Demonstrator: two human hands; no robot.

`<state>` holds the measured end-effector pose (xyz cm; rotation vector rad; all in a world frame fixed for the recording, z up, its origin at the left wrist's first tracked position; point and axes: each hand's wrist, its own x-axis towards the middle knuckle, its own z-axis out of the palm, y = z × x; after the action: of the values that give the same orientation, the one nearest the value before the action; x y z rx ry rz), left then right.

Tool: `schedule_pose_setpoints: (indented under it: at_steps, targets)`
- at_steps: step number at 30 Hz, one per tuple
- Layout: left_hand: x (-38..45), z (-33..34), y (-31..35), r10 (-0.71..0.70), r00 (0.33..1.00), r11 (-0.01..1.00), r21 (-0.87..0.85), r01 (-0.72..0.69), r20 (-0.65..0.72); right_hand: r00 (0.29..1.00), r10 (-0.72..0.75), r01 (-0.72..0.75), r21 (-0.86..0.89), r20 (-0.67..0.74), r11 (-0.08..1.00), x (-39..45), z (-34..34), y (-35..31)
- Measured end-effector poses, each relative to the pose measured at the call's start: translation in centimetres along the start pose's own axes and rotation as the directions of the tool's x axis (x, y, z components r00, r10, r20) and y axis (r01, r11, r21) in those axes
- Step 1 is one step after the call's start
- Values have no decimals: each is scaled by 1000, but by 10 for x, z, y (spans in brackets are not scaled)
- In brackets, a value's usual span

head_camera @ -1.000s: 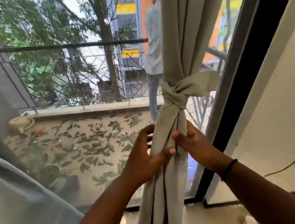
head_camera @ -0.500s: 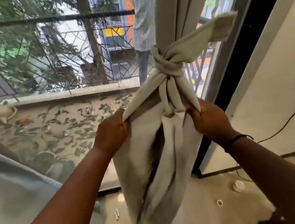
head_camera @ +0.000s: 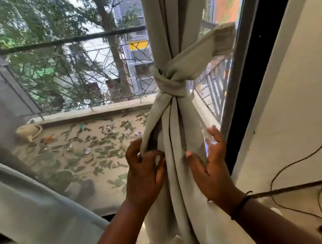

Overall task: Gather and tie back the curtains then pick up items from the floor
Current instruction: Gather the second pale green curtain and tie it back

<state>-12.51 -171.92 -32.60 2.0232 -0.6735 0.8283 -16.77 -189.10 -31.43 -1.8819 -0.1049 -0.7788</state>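
A beige curtain (head_camera: 163,31) hangs in front of the window, gathered and held by a fabric knot (head_camera: 168,82) with one loose end sticking out to the right. Below the knot my left hand (head_camera: 144,171) pinches the curtain's left fold between thumb and fingers. My right hand (head_camera: 211,164) presses against the right side of the bundle with its fingers spread, thumb on the cloth. The curtain's lower part falls between my forearms toward the floor.
A pale blue-grey curtain (head_camera: 25,207) hangs at the lower left. The black window frame (head_camera: 253,91) and a white wall (head_camera: 295,106) are to the right. A dark cable (head_camera: 278,176) runs down the wall to the floor. Outside is a leaf-strewn balcony (head_camera: 91,150) with a railing.
The spread-out cloth below the knot has dropped back into a narrow bundle. My hands have come closer together on it, and the right hand has loosened from a grip to spread fingers.
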Motion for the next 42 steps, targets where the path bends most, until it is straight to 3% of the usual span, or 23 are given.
schedule_pose_setpoints:
  at_steps: [2,4,6,9,12,16,18,21,23,25,26,28,30,31,32,34,36,37,39,40,42]
  targets:
    - [-3,3,16,-63,992,995,81,54,114,990,-121,105,-181,-75,978,-2,-11,-1]
    - [-6,9,30,-114,987,993,53,108,114,997,-73,78,-354,26,932,-3,-19,-1]
    - [-5,16,40,-144,985,989,42,141,97,992,6,47,-415,125,909,2,-25,1]
    - [3,31,49,-242,965,967,107,232,102,977,5,75,-363,215,929,15,-35,0]
    - [14,30,46,-450,892,889,120,443,38,967,-27,95,-262,255,960,20,-50,5]
    - [14,-1,27,-409,912,841,402,363,33,994,100,-83,-309,38,947,49,-95,24]
    - [19,-3,26,-456,890,802,438,406,10,993,113,-100,-268,34,958,63,-103,27]
    - [23,11,34,-501,865,814,343,468,8,945,111,-55,-185,307,981,46,-88,22]
    - [13,20,39,-459,888,852,299,430,30,834,64,-16,-91,549,996,22,-77,23]
    - [0,24,42,-434,901,876,244,415,26,737,28,17,-60,676,998,12,-72,27]
    - [-3,24,44,-449,893,880,176,442,1,724,40,0,-58,689,998,16,-72,28]
    - [2,23,49,-483,873,874,14,485,-74,811,78,-81,-20,580,996,34,-73,30]
    - [17,22,58,-438,886,899,-82,430,-154,923,144,-155,3,357,988,62,-75,32]
    - [26,22,62,-413,894,910,-123,396,-173,934,166,-182,20,318,983,75,-75,30]
    - [35,23,67,-405,898,910,-165,379,-173,914,180,-214,54,364,975,86,-73,27]
    - [52,25,75,-424,896,893,-229,389,-134,808,178,-317,159,562,935,98,-65,20]
    - [62,27,77,-433,900,884,-222,412,-50,728,152,-350,171,668,921,100,-57,13]
    - [66,27,78,-440,898,880,-202,431,-3,744,151,-305,130,651,943,97,-53,10]
    - [71,26,76,-477,877,863,-163,479,54,859,151,-114,-106,489,988,86,-46,7]
    - [72,25,74,-494,867,854,-150,498,64,913,118,-19,-249,391,968,76,-42,7]
    - [71,23,73,-503,862,858,-82,506,59,943,27,100,-359,331,928,51,-33,5]
